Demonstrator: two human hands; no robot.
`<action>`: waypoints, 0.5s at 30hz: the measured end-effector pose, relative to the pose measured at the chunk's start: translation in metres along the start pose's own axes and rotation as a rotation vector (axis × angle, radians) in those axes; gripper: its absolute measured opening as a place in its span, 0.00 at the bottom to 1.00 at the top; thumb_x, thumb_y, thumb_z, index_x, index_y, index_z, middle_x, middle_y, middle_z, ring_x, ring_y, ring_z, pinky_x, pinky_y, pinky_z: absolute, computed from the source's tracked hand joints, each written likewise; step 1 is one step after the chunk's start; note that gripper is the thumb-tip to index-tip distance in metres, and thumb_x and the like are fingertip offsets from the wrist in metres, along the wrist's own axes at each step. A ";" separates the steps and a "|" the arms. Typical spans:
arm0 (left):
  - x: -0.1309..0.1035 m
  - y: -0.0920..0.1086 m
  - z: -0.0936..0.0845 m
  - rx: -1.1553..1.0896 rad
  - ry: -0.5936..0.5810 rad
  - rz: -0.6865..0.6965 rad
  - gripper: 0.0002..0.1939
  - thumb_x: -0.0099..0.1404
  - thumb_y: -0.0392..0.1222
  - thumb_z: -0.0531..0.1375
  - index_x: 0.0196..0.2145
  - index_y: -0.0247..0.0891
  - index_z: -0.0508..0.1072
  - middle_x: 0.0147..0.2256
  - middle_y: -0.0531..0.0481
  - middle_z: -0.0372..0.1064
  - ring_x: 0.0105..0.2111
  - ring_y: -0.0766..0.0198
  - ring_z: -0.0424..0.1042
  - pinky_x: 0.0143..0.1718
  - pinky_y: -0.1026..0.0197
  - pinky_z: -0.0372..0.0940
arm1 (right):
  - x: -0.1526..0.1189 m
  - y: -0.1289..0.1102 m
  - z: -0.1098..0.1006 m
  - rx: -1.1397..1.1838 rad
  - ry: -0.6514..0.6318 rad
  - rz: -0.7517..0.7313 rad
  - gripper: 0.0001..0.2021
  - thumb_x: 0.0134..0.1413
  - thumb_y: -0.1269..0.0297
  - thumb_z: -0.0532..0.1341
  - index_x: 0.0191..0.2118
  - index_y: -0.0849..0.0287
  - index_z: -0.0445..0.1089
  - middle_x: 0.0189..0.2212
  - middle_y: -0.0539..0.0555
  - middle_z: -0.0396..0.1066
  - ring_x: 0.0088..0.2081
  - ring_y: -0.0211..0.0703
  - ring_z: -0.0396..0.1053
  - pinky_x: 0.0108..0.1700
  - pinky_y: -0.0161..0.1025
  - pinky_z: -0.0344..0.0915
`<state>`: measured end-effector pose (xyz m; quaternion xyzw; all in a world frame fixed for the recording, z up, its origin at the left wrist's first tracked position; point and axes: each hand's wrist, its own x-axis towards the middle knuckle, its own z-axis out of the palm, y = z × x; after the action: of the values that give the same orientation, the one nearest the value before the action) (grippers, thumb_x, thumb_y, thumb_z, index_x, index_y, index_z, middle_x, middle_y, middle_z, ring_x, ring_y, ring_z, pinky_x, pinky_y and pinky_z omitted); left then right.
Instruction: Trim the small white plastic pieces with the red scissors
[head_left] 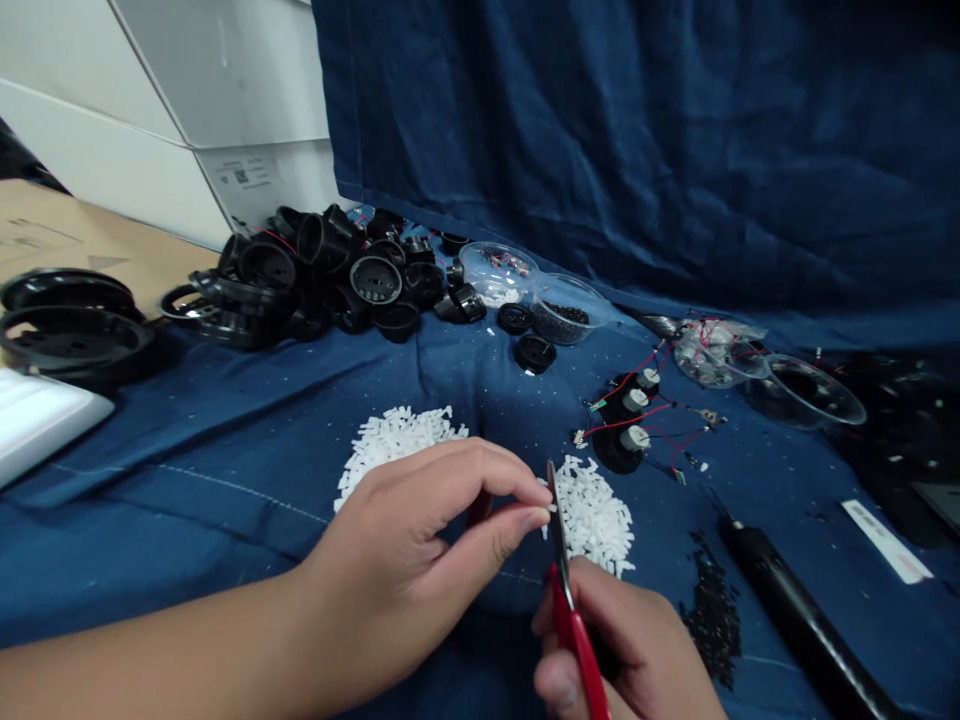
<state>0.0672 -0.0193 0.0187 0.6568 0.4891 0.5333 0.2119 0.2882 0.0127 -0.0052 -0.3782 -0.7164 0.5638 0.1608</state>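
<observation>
My left hand (pixel 450 520) pinches a small white piece (pixel 552 508) between thumb and forefinger, right at the blades of the scissors. Red-handled scissors (pixel 561 560) are gripped by my right hand (pixel 622 640), blades pointing away from me and nearly closed. Behind my left hand lies a pile of small white pieces (pixel 397 440). Another white pile (pixel 596 515) sits just right of the blades, beyond my right hand. Part of the right fingers is hidden behind the handles.
Black round housings (pixel 322 245) are heaped at the back left beside white boxes (pixel 259 80). Clear bowls (pixel 574 305) stand behind. Wired motors (pixel 636 438), black bits (pixel 712 610) and a black-handled tool (pixel 802 610) lie on the right, on blue cloth (pixel 247 430).
</observation>
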 end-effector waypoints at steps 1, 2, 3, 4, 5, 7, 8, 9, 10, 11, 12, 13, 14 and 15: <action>0.000 0.000 0.000 -0.003 -0.002 0.003 0.07 0.72 0.32 0.64 0.43 0.44 0.78 0.40 0.58 0.80 0.40 0.71 0.78 0.46 0.71 0.71 | 0.000 0.002 0.000 0.007 -0.011 -0.004 0.31 0.55 0.28 0.65 0.31 0.56 0.68 0.21 0.49 0.65 0.22 0.37 0.58 0.22 0.32 0.53; -0.001 0.000 0.000 -0.005 -0.003 0.002 0.07 0.72 0.32 0.63 0.43 0.44 0.77 0.40 0.58 0.80 0.40 0.71 0.78 0.46 0.71 0.70 | 0.000 0.005 -0.001 0.016 -0.025 -0.004 0.32 0.54 0.27 0.65 0.32 0.56 0.69 0.22 0.49 0.65 0.23 0.37 0.57 0.22 0.32 0.52; -0.001 0.000 0.000 -0.005 -0.003 0.001 0.07 0.72 0.32 0.63 0.43 0.44 0.77 0.40 0.59 0.79 0.41 0.71 0.78 0.46 0.71 0.70 | 0.000 0.007 -0.001 0.025 -0.037 -0.003 0.32 0.53 0.26 0.65 0.33 0.56 0.69 0.22 0.49 0.64 0.23 0.37 0.56 0.21 0.32 0.51; -0.001 0.000 0.000 -0.004 -0.003 -0.002 0.08 0.72 0.32 0.63 0.43 0.44 0.77 0.41 0.59 0.79 0.41 0.72 0.78 0.46 0.72 0.70 | 0.000 0.009 -0.001 0.032 -0.048 -0.004 0.32 0.53 0.27 0.65 0.33 0.56 0.69 0.22 0.49 0.64 0.23 0.37 0.55 0.21 0.33 0.51; -0.001 0.000 0.000 -0.003 -0.001 -0.001 0.08 0.72 0.32 0.63 0.43 0.44 0.77 0.41 0.59 0.79 0.41 0.72 0.78 0.46 0.72 0.70 | 0.000 0.010 -0.001 0.035 -0.055 -0.007 0.31 0.52 0.27 0.66 0.34 0.56 0.70 0.22 0.48 0.63 0.23 0.37 0.55 0.21 0.33 0.50; -0.001 0.000 0.001 0.004 0.003 0.000 0.08 0.72 0.31 0.64 0.43 0.44 0.77 0.40 0.60 0.79 0.41 0.72 0.78 0.46 0.72 0.70 | 0.000 0.010 -0.001 0.043 -0.059 -0.007 0.30 0.52 0.30 0.68 0.34 0.56 0.70 0.22 0.48 0.63 0.23 0.37 0.55 0.21 0.33 0.49; 0.000 0.000 0.001 0.007 0.005 0.001 0.08 0.72 0.31 0.64 0.43 0.44 0.77 0.40 0.59 0.79 0.41 0.72 0.78 0.46 0.72 0.70 | 0.000 0.009 -0.001 0.051 -0.060 -0.002 0.29 0.52 0.31 0.69 0.34 0.56 0.70 0.22 0.48 0.63 0.23 0.37 0.55 0.21 0.33 0.48; 0.000 0.000 0.001 0.010 0.006 0.002 0.08 0.72 0.32 0.63 0.43 0.44 0.77 0.40 0.59 0.79 0.40 0.72 0.78 0.46 0.72 0.70 | 0.000 0.008 -0.001 0.056 -0.058 0.004 0.28 0.51 0.32 0.69 0.33 0.56 0.69 0.22 0.48 0.62 0.23 0.37 0.54 0.21 0.33 0.48; 0.000 0.000 0.001 0.015 0.007 0.000 0.07 0.72 0.32 0.63 0.43 0.44 0.77 0.40 0.59 0.79 0.40 0.72 0.78 0.46 0.71 0.70 | 0.000 0.006 -0.001 0.059 -0.053 0.008 0.28 0.51 0.33 0.70 0.32 0.56 0.68 0.22 0.48 0.62 0.23 0.37 0.53 0.21 0.33 0.48; 0.000 -0.001 0.001 0.021 0.007 -0.005 0.07 0.72 0.32 0.63 0.43 0.45 0.76 0.40 0.60 0.79 0.40 0.72 0.78 0.46 0.71 0.69 | 0.000 0.003 -0.001 0.058 -0.045 0.011 0.28 0.51 0.34 0.70 0.30 0.55 0.66 0.21 0.47 0.61 0.23 0.37 0.53 0.22 0.34 0.48; 0.001 -0.001 0.001 0.027 0.004 -0.011 0.07 0.72 0.32 0.63 0.43 0.45 0.76 0.40 0.60 0.78 0.40 0.72 0.77 0.46 0.71 0.69 | 0.000 0.000 -0.002 0.056 -0.036 0.013 0.27 0.52 0.35 0.70 0.29 0.56 0.65 0.20 0.47 0.60 0.23 0.36 0.52 0.23 0.34 0.48; 0.002 -0.001 0.000 0.036 0.003 -0.018 0.07 0.72 0.33 0.63 0.43 0.45 0.76 0.40 0.61 0.78 0.40 0.73 0.77 0.46 0.71 0.69 | 0.000 -0.003 -0.002 0.050 -0.022 0.017 0.27 0.52 0.36 0.70 0.28 0.56 0.64 0.20 0.47 0.60 0.23 0.36 0.52 0.24 0.34 0.49; 0.003 -0.002 0.000 0.047 0.001 -0.027 0.07 0.73 0.33 0.63 0.43 0.46 0.76 0.40 0.61 0.78 0.41 0.73 0.77 0.46 0.71 0.69 | 0.000 -0.005 -0.003 0.040 -0.005 0.021 0.27 0.53 0.37 0.70 0.27 0.56 0.63 0.20 0.47 0.61 0.23 0.36 0.53 0.24 0.34 0.49; 0.004 -0.002 0.000 0.059 -0.001 -0.036 0.08 0.73 0.33 0.62 0.44 0.46 0.75 0.41 0.62 0.78 0.41 0.73 0.76 0.47 0.71 0.68 | -0.001 -0.008 -0.003 0.027 0.016 0.026 0.27 0.53 0.38 0.70 0.26 0.56 0.63 0.20 0.47 0.62 0.23 0.36 0.54 0.25 0.35 0.49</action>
<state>0.0657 -0.0150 0.0189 0.6539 0.5164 0.5146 0.2023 0.2880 0.0139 0.0036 -0.3897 -0.7026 0.5722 0.1642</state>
